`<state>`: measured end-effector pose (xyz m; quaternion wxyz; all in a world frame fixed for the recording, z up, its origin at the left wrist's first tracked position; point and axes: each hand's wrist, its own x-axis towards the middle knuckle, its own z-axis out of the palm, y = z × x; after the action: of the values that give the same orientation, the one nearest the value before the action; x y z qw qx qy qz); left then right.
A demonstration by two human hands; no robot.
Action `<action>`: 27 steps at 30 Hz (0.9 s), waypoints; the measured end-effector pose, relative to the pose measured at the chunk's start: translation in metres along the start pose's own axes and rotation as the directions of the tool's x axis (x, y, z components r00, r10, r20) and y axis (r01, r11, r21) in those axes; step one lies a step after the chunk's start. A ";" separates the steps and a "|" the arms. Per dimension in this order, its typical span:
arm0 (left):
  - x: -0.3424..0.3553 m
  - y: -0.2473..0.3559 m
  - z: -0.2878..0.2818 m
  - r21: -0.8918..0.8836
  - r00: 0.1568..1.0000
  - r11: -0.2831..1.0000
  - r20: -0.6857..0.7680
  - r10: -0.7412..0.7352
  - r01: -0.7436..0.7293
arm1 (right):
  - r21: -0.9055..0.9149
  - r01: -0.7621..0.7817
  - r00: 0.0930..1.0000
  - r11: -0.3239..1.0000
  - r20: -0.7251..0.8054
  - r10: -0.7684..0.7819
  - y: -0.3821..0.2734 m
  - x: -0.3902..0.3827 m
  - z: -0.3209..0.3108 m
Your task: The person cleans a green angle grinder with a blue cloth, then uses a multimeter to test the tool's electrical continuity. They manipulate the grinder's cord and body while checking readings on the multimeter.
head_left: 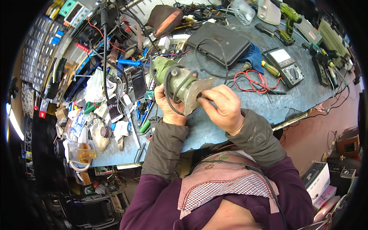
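Both forearms come up from the lower edge in grey-brown cuffs over purple sleeves, meeting at one object held just above the near part of the surface (299, 96). Right hand (224, 109) is the nearer of the two to the camera: its fingers are curled and pinched together against the square flange plate (199, 94) at the end of the motor housing (180, 82), touching the plate's face. Left hand (170, 105) is clamped on the housing from below and behind — palm under the grey-green body, fingers wrapped out of sight.

From the right hand the housing lies up and to the left; its long axis runs from the flange, at the person's side, away toward the far left, where the greener end points at the clutter. A black cable (168, 96) loops around the body and over the left wrist.

Further out, well apart from either hand: a black case (218, 44) beyond the housing, red test leads (255, 82) to the right, an analogue multimeter (286, 65) past them — and a phone (138, 82) to the left.
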<state>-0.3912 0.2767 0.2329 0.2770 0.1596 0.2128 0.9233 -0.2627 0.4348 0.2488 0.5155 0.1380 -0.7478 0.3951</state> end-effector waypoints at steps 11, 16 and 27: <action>0.003 -0.006 0.008 0.064 1.000 0.998 -0.021 0.003 -0.001 | -0.019 0.012 1.000 1.000 -0.010 -0.012 0.003 0.001 -0.005; 0.007 -0.005 0.003 0.100 0.996 0.995 -0.090 0.023 -0.013 | -0.005 0.024 1.000 1.000 0.002 -0.024 0.007 0.000 -0.004; 0.004 0.078 -0.057 0.799 0.752 0.303 0.259 0.606 -0.520 | 0.672 -0.488 0.535 0.557 -0.274 0.799 0.055 0.007 -0.049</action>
<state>-0.4521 0.2024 0.2225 -0.1847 0.2929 0.5678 0.7468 -0.2670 0.5079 0.2385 0.4562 -0.1491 -0.4212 0.7696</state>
